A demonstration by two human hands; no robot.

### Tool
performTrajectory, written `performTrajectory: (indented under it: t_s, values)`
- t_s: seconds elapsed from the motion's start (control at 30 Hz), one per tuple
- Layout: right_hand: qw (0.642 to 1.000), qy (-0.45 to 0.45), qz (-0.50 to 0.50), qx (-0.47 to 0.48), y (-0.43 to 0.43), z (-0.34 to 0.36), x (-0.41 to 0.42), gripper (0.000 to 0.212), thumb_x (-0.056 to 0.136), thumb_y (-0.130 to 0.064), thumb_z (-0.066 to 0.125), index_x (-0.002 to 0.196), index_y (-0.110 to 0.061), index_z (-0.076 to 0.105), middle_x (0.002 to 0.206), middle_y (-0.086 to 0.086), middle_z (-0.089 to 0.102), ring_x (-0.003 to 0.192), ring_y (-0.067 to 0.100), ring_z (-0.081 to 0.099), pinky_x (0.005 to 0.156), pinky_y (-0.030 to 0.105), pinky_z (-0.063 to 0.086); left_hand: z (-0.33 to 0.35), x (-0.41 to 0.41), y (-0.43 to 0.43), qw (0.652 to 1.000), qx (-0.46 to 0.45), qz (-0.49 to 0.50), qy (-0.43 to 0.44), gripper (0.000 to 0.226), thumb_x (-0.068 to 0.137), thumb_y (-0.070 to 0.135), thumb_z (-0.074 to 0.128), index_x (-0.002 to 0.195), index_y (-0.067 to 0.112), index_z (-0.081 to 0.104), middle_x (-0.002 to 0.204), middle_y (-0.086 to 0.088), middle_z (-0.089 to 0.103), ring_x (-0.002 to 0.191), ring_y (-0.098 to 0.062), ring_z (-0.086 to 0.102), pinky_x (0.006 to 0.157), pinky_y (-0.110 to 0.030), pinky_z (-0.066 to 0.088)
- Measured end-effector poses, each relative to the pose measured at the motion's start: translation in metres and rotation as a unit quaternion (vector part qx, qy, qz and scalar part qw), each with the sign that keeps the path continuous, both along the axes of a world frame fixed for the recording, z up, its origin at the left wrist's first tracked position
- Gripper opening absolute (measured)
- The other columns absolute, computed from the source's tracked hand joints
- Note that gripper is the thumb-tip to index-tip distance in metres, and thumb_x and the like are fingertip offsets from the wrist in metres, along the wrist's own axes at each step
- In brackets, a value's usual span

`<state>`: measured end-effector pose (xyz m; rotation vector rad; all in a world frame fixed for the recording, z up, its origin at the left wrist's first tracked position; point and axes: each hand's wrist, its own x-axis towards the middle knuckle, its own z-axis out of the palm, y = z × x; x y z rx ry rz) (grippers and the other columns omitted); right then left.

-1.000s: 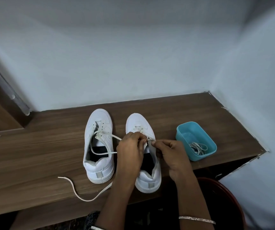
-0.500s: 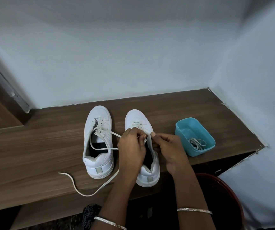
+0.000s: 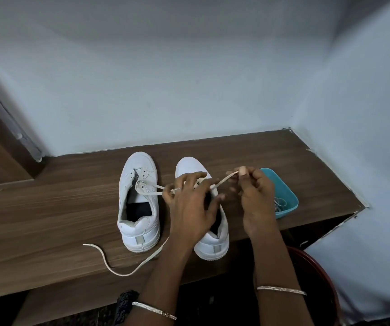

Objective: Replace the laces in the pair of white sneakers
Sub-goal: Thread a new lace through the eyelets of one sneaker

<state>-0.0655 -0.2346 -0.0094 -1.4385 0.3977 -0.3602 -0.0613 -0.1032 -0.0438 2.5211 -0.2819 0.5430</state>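
Observation:
Two white sneakers stand side by side on a wooden shelf [image 3: 48, 220], toes toward the wall. The left sneaker [image 3: 140, 222] has a cream lace through only its top eyelets. My left hand [image 3: 191, 203] rests with spread fingers on the tongue of the right sneaker [image 3: 189, 165] and hides its eyelets. My right hand [image 3: 257, 201] pinches the end of a cream lace [image 3: 224, 180], drawn taut up and to the right from that shoe. Another stretch of lace [image 3: 118, 271] trails over the shelf at the lower left and runs under my left wrist.
A teal plastic tub [image 3: 285, 191] holding white laces [image 3: 280, 204] sits just right of my right hand, near the shelf's right end. Walls close off the back and right. A dark red round object [image 3: 318, 278] stands below the shelf edge.
My right hand has pulled the lace end out, up and to the right, away from the shoe. My left hand has opened its fingers and now lies spread on the right sneaker.

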Motion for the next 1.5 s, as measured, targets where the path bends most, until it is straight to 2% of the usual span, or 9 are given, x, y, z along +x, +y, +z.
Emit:
performTrajectory:
  t_s: [0.2,0.43,0.53,0.6,0.7,0.83,1.0,1.33,1.5]
  values:
    - [0.927,-0.157,0.064,0.334,-0.049,0.027,-0.027,0.02,0.103,-0.017,0.047,0.088,-0.014,0.059,0.074,-0.001,0.068,0.073,0.014,0.068,0.081,0.033,0.059,-0.002,0.01,0.005,0.999,0.009,0.052,-0.01,0.012,0.093,0.041,0.058,0.094,0.038,0.07,0.128,0.015,0.059,0.127,-0.018,0.043,0.098,-0.052,0.028]
    - [0.869,-0.222,0.016,0.441,-0.085,0.031,-0.043,0.03,0.108,-0.012,0.038,0.086,-0.016,0.058,0.068,-0.007,0.057,0.054,0.003,0.049,0.061,0.018,0.051,-0.002,0.006,-0.008,0.998,0.056,-0.016,0.01,0.015,0.089,0.047,0.06,0.099,0.041,0.07,0.131,0.019,0.055,0.134,-0.015,0.037,0.103,-0.055,0.024]
    - [0.922,-0.156,0.025,0.354,-0.081,0.023,-0.038,0.023,0.103,-0.01,0.045,0.088,-0.016,0.06,0.064,-0.006,0.049,0.05,0.005,0.04,0.051,0.019,0.041,0.006,0.008,-0.01,0.999,-0.001,0.022,-0.023,0.009,0.09,0.039,0.065,0.092,0.037,0.074,0.11,0.018,0.066,0.118,-0.014,0.051,0.097,-0.048,0.029]
    - [0.988,-0.051,0.02,0.143,-0.076,0.017,-0.034,0.012,0.096,-0.01,0.058,0.095,-0.015,0.068,0.063,-0.007,0.051,0.052,0.006,0.04,0.05,0.021,0.037,0.015,0.006,-0.011,0.997,-0.051,0.027,-0.058,0.012,0.092,0.035,0.063,0.094,0.037,0.075,0.098,0.016,0.067,0.106,-0.012,0.054,0.09,-0.04,0.031]
    - [0.986,0.032,0.136,-0.091,-0.048,0.01,-0.027,0.03,0.087,-0.011,0.073,0.114,-0.024,0.071,0.084,-0.01,0.063,0.072,0.005,0.056,0.057,0.018,0.048,0.042,0.0,-0.015,0.97,-0.215,-0.062,-0.097,0.018,0.091,0.018,0.064,0.099,0.027,0.078,0.089,0.012,0.068,0.087,-0.007,0.058,0.078,-0.024,0.041]
    - [0.96,-0.017,0.223,-0.167,-0.002,0.002,-0.011,0.018,0.092,-0.008,0.063,0.11,-0.011,0.068,0.096,0.001,0.073,0.092,0.019,0.07,0.081,0.043,0.059,0.072,-0.013,-0.022,0.912,-0.365,-0.185,0.019,0.024,0.088,0.0,0.067,0.099,0.017,0.079,0.091,0.009,0.075,0.077,-0.006,0.069,0.071,-0.015,0.051]
    - [0.981,-0.042,0.111,-0.153,-0.004,-0.004,-0.004,0.026,0.098,-0.026,0.059,0.086,-0.011,0.076,0.075,0.01,0.072,0.067,0.019,0.063,0.066,0.042,0.055,0.055,-0.001,0.008,0.835,-0.527,-0.124,0.103,0.042,0.084,-0.015,0.059,0.11,0.016,0.071,0.103,-0.001,0.073,0.087,-0.019,0.069,0.074,-0.029,0.058]
    - [0.94,-0.159,0.12,0.277,-0.038,0.019,-0.014,0.027,0.092,-0.028,0.056,0.101,-0.007,0.072,0.084,0.002,0.063,0.076,0.006,0.057,0.054,0.017,0.045,0.007,0.01,0.0,0.997,-0.017,-0.031,0.075,0.024,0.091,0.049,0.056,0.108,0.041,0.071,0.115,0.013,0.057,0.113,-0.014,0.046,0.091,-0.039,0.033]
    - [0.947,-0.132,0.093,0.279,-0.047,0.014,-0.016,0.022,0.093,-0.025,0.059,0.099,-0.008,0.072,0.079,0.001,0.063,0.07,0.007,0.058,0.055,0.017,0.047,0.011,0.011,-0.011,0.998,-0.051,0.028,0.031,0.017,0.09,0.045,0.065,0.094,0.036,0.078,0.104,0.008,0.059,0.104,-0.018,0.046,0.079,-0.035,0.024]
